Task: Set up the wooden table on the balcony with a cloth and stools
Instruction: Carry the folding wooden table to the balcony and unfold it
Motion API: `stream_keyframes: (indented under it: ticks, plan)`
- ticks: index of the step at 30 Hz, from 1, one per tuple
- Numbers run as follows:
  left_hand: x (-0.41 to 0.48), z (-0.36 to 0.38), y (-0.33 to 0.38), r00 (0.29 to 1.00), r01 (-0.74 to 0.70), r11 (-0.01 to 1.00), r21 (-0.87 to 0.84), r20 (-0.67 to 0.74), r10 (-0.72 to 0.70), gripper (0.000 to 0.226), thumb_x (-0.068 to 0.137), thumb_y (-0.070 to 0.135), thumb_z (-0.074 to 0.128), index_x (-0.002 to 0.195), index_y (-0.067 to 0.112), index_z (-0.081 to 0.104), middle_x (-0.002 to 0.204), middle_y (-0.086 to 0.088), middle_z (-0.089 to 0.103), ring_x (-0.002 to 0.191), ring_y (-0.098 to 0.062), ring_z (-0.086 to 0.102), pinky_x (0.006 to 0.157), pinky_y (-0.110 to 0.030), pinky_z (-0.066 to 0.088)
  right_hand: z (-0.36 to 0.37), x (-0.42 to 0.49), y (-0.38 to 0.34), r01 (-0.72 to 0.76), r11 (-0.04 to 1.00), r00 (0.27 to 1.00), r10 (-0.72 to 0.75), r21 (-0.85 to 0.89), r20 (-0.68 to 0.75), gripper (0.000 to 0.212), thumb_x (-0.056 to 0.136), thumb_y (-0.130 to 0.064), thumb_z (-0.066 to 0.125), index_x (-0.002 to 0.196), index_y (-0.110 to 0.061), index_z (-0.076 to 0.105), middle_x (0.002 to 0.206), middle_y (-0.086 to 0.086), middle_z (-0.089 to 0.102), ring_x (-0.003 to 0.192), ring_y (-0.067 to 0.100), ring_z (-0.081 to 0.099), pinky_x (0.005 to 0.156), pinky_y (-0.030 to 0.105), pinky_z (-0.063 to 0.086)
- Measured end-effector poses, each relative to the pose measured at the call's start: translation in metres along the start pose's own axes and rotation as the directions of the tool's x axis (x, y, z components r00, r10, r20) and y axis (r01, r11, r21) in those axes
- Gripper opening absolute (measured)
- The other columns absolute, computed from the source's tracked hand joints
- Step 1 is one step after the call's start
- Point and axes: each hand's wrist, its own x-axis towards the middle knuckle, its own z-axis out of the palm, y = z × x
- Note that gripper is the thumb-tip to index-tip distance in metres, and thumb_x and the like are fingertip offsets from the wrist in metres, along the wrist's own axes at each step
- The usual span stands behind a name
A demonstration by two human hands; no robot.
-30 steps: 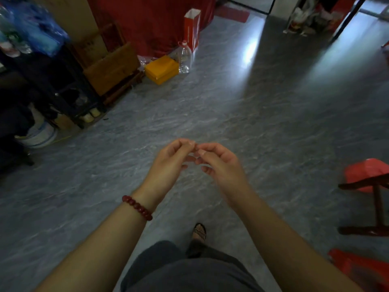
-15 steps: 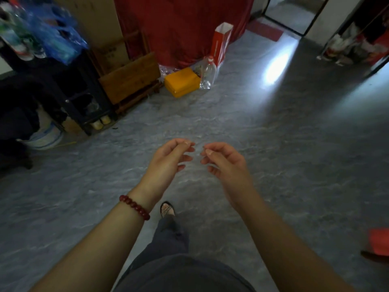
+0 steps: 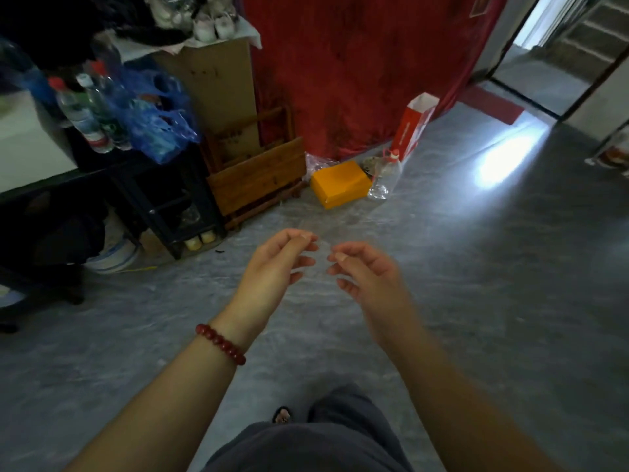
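Note:
A folded wooden table [image 3: 256, 176] leans on its side against a cardboard panel at the wall, ahead and to the left. Behind it hangs a large red cloth [image 3: 347, 69]. My left hand [image 3: 275, 267], with a red bead bracelet at the wrist, and my right hand [image 3: 369, 272] hover side by side over the grey floor, a small gap between their fingertips. The fingers of both are loosely curled and hold nothing. No stool is in view.
A yellow box [image 3: 340, 183], a clear plastic bottle [image 3: 386, 177] and a red paper bag [image 3: 413, 124] stand on the floor by the cloth. A dark shelf unit [image 3: 160, 195] with bottles and blue bags is at left. An open doorway [image 3: 544, 76] lies far right.
The view has swung left and closer to the wall, so the red stools at right dropped out of sight. My fingertips, touching a second ago, have drifted slightly apart.

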Motion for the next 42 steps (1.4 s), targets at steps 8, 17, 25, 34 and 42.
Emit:
stream_keyframes:
  ticks: [8, 17, 25, 34, 42]
  plan:
    - [0.134, 0.019, 0.026, 0.998, 0.010, 1.000, 0.004, -0.067, -0.009, 0.017, 0.094, 0.031, 0.049, 0.086, 0.028, 0.063, 0.091, 0.008, 0.065, 0.088, -0.011, 0.060, 0.085, -0.029, 0.044, -0.013, 0.146, -0.022, -0.022, 1.000, 0.999, 0.023, -0.017, 0.040, 0.020, 0.089, -0.003, 0.057, 0.079, -0.020, 0.063, 0.070, -0.006, 0.064, 0.063, 0.004, 0.059, 0.064, 0.018, 0.043]
    - [0.303, 0.064, 0.096, 0.996, -0.066, 0.997, 0.048, -0.049, 0.068, 0.019, 0.095, 0.028, 0.048, 0.093, 0.022, 0.066, 0.088, 0.010, 0.067, 0.087, -0.010, 0.061, 0.081, -0.028, 0.045, -0.031, 0.337, -0.086, 0.056, 0.998, 0.990, -0.054, -0.009, 0.134, 0.024, 0.089, 0.000, 0.057, 0.076, -0.019, 0.064, 0.062, -0.008, 0.063, 0.061, 0.006, 0.058, 0.058, 0.016, 0.044]
    - [0.395, 0.044, 0.108, 0.971, 0.018, 0.999, -0.030, -0.238, -0.025, 0.017, 0.094, 0.025, 0.050, 0.087, 0.023, 0.066, 0.088, 0.009, 0.067, 0.083, -0.008, 0.062, 0.080, -0.026, 0.045, -0.001, 0.452, -0.090, -0.008, 0.998, 0.963, 0.024, -0.061, 0.267, 0.032, 0.089, -0.003, 0.058, 0.072, -0.028, 0.070, 0.071, -0.008, 0.066, 0.068, 0.007, 0.060, 0.063, 0.019, 0.045]
    - [0.540, -0.025, 0.146, 0.968, -0.067, 0.987, -0.144, -0.251, 0.029, 0.017, 0.094, 0.017, 0.051, 0.087, 0.014, 0.067, 0.080, 0.002, 0.068, 0.078, -0.009, 0.064, 0.071, -0.020, 0.052, 0.085, 0.596, -0.100, -0.009, 0.997, 0.939, 0.034, -0.076, 0.342, 0.039, 0.088, 0.000, 0.058, 0.067, -0.030, 0.071, 0.075, -0.003, 0.067, 0.070, 0.010, 0.060, 0.065, 0.022, 0.045]
    - [0.643, -0.098, 0.192, 0.961, -0.101, 0.993, -0.055, -0.265, 0.083, 0.018, 0.095, 0.017, 0.049, 0.093, 0.010, 0.066, 0.086, -0.001, 0.068, 0.079, -0.005, 0.063, 0.067, -0.011, 0.048, 0.173, 0.704, -0.122, 0.053, 0.988, 0.915, 0.009, -0.142, 0.403, 0.025, 0.090, -0.004, 0.059, 0.078, -0.025, 0.067, 0.073, -0.007, 0.066, 0.070, 0.006, 0.060, 0.061, 0.014, 0.045]
